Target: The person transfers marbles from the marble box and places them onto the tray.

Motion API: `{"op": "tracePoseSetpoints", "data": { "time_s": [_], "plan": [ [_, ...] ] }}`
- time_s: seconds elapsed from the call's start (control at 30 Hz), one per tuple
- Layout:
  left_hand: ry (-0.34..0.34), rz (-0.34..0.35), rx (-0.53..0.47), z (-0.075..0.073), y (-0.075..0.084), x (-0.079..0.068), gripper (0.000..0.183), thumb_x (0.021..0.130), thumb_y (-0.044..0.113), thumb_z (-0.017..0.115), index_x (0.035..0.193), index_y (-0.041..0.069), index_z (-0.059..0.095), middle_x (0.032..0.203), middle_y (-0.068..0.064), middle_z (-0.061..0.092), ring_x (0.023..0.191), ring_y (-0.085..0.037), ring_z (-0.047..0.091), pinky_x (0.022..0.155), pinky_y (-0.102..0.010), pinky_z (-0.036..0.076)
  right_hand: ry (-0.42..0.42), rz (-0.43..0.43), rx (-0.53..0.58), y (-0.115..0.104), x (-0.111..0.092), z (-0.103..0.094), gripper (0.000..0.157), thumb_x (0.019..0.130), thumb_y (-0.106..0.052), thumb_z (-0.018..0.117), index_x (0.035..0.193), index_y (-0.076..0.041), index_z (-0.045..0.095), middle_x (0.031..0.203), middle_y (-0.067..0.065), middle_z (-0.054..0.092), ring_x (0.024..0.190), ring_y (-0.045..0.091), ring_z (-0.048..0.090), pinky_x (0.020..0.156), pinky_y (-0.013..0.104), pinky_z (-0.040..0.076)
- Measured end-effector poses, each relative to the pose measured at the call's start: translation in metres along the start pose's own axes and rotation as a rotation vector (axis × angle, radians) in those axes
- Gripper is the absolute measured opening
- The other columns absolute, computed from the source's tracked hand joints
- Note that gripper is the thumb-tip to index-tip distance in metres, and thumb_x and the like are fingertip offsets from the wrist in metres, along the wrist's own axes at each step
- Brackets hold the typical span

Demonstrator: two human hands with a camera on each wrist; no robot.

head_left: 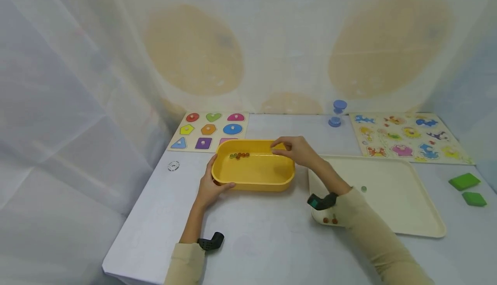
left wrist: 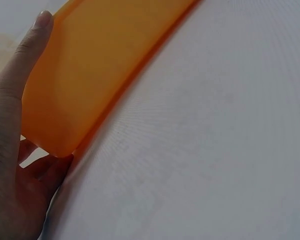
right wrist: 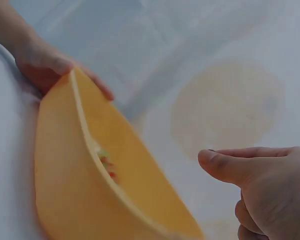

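A yellow plastic tub (head_left: pixel 254 185) stands on the table in the head view, with several small red and green marbles (head_left: pixel 239 156) gathered toward its back left. My left hand (head_left: pixel 209 188) grips the tub's left end, thumb along the front wall; in the left wrist view its fingers curl beneath the tub's corner. Over the right end of the tub is my right hand (head_left: pixel 297 150), thumb and forefinger pinched together. Only a dark sliver of a marble (right wrist: pixel 211 150) shows between those fingertips in the right wrist view; the rest is hidden.
A cream tray (head_left: pixel 396 194) lies to the right, holding a green marble (head_left: pixel 363 188) and reddish marbles (head_left: pixel 330 220) near its front left. Behind are a shape puzzle board (head_left: pixel 198 134), a blue sand timer (head_left: pixel 337 114) and an animal puzzle board (head_left: pixel 411 140). Green blocks (head_left: pixel 464 182) lie far right.
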State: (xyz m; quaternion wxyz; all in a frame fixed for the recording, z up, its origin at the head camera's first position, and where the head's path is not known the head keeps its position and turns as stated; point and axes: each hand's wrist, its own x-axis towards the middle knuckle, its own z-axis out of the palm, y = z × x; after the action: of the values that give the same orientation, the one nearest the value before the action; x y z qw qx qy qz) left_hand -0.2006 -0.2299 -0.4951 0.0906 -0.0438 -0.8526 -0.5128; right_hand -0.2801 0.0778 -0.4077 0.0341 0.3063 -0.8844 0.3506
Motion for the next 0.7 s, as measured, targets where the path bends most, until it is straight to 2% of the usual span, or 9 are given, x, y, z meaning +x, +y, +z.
{"op": "tracePoseSetpoints", "data": {
  "time_s": [0.1, 0.2, 0.3, 0.4, 0.53, 0.63, 0.7],
  "plan": [
    [-0.010, -0.005, -0.007, 0.000, -0.001, 0.001, 0.102, 0.061, 0.044, 0.079, 0.140, 0.040, 0.015, 0.142, 0.004, 0.033, 0.120, -0.018, 0.042, 0.099, -0.043, 0.036, 0.109, 0.004, -0.025, 0.021, -0.040, -0.026, 0.021, 0.081, -0.031, 0.065, 0.097, -0.018, 0.068, 0.053, -0.005, 0.033, 0.048, 0.012, 0.031, 0.043, 0.023, 0.026],
    [-0.004, -0.007, -0.015, -0.001, -0.001, 0.001, 0.102, 0.060, 0.046, 0.079, 0.140, 0.040, 0.015, 0.142, 0.004, 0.033, 0.120, -0.018, 0.042, 0.099, -0.043, 0.035, 0.173, 0.038, -0.104, 0.050, -0.081, -0.045, 0.021, 0.080, -0.029, 0.066, 0.097, -0.017, 0.068, 0.052, -0.007, 0.033, 0.047, 0.008, 0.029, 0.041, 0.022, 0.025],
    [0.006, -0.005, -0.015, -0.001, 0.000, 0.000, 0.102, 0.060, 0.045, 0.079, 0.140, 0.039, 0.016, 0.142, 0.002, 0.034, 0.121, -0.017, 0.042, 0.100, -0.043, 0.035, 0.186, 0.109, -0.184, 0.082, -0.119, -0.057, 0.021, 0.080, -0.026, 0.067, 0.097, -0.014, 0.068, 0.053, -0.008, 0.032, 0.047, 0.006, 0.026, 0.041, 0.022, 0.024],
    [0.004, -0.004, -0.010, -0.002, 0.000, 0.000, 0.102, 0.060, 0.045, 0.079, 0.140, 0.038, 0.016, 0.142, 0.001, 0.034, 0.121, -0.017, 0.042, 0.100, -0.043, 0.034, 0.149, 0.213, -0.239, 0.104, -0.148, -0.064, 0.021, 0.080, -0.024, 0.067, 0.097, -0.012, 0.068, 0.053, -0.007, 0.032, 0.047, 0.006, 0.025, 0.041, 0.022, 0.022],
    [0.004, -0.002, -0.009, -0.002, 0.000, 0.000, 0.102, 0.060, 0.045, 0.079, 0.140, 0.038, 0.016, 0.142, 0.002, 0.033, 0.121, -0.018, 0.041, 0.101, -0.043, 0.034, 0.088, 0.296, -0.257, 0.115, -0.166, -0.067, 0.022, 0.082, -0.026, 0.064, 0.100, -0.012, 0.067, 0.054, -0.005, 0.033, 0.047, 0.006, 0.024, 0.041, 0.022, 0.022],
    [0.000, -0.003, -0.007, -0.002, 0.001, 0.000, 0.103, 0.060, 0.046, 0.079, 0.141, 0.037, 0.015, 0.143, 0.004, 0.032, 0.122, -0.018, 0.040, 0.101, -0.043, 0.033, 0.108, 0.273, -0.253, 0.114, -0.163, -0.067, 0.026, 0.082, -0.030, 0.064, 0.102, -0.013, 0.066, 0.053, -0.005, 0.033, 0.046, 0.006, 0.023, 0.041, 0.022, 0.022],
    [-0.002, -0.009, -0.007, -0.002, 0.001, 0.000, 0.103, 0.060, 0.046, 0.079, 0.141, 0.038, 0.015, 0.144, 0.005, 0.031, 0.123, -0.017, 0.040, 0.101, -0.042, 0.033, 0.136, 0.238, -0.247, 0.109, -0.154, -0.065, 0.029, 0.081, -0.032, 0.065, 0.102, -0.013, 0.066, 0.053, -0.005, 0.033, 0.046, 0.005, 0.023, 0.040, 0.022, 0.022]
  ]
}}
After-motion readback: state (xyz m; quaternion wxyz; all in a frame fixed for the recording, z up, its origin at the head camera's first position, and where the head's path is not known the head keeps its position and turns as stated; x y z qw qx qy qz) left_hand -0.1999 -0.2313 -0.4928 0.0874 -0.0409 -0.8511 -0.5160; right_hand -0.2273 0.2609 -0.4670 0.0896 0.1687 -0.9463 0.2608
